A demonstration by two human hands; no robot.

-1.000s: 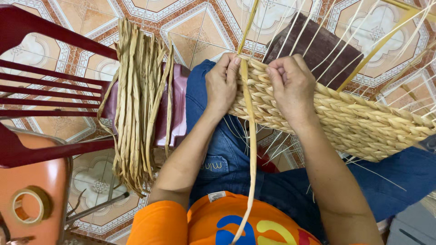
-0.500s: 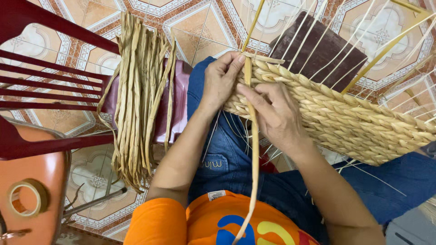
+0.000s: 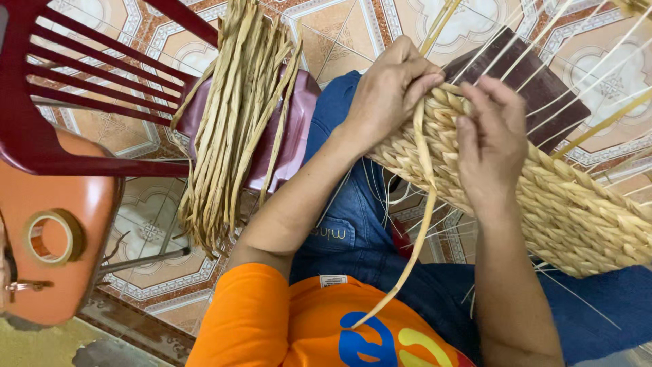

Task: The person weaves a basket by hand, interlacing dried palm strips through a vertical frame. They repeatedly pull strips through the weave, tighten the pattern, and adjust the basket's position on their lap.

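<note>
The left hand is pinching a straw strand in a tight grip at the woven basket rim, the right hand is resting open-fingered just beside it

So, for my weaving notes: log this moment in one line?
left hand: pinching straw strand | right hand: resting on woven basket | spare straw bundle: on stool

You have one label in view: a small white rectangular tag sewn at the collar of your orange shirt. You see no packages, signs or screens.
</note>
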